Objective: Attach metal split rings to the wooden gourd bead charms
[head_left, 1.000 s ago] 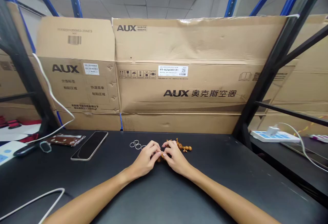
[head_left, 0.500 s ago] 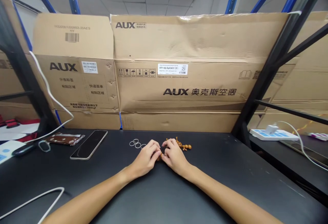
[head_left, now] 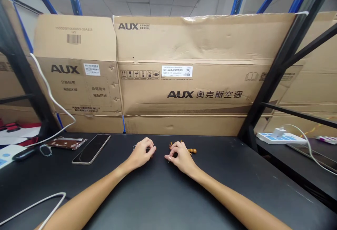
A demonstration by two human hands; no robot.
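Observation:
My left hand (head_left: 141,153) rests on the black table (head_left: 163,195) with its fingers curled over the small metal rings (head_left: 134,147); most of the rings are hidden under it. My right hand (head_left: 181,156) lies a little to the right, fingers pinched together beside a cluster of small brown gourd-shaped wooden charms (head_left: 191,150). A thin ring seems to sit at its fingertips, but what it pinches is too small to make out. The two hands are apart, with bare table between them.
A phone (head_left: 91,148) lies face up to the left, with a brown wrapper (head_left: 67,142) and a white cable (head_left: 39,205) beyond it. Large AUX cardboard boxes (head_left: 184,75) wall off the back. A black rack post (head_left: 265,93) and a white power strip (head_left: 281,138) stand at the right.
My hands were joined over the charms in the middle. They have separated: the left slid left onto the rings, the right stayed by the charms.

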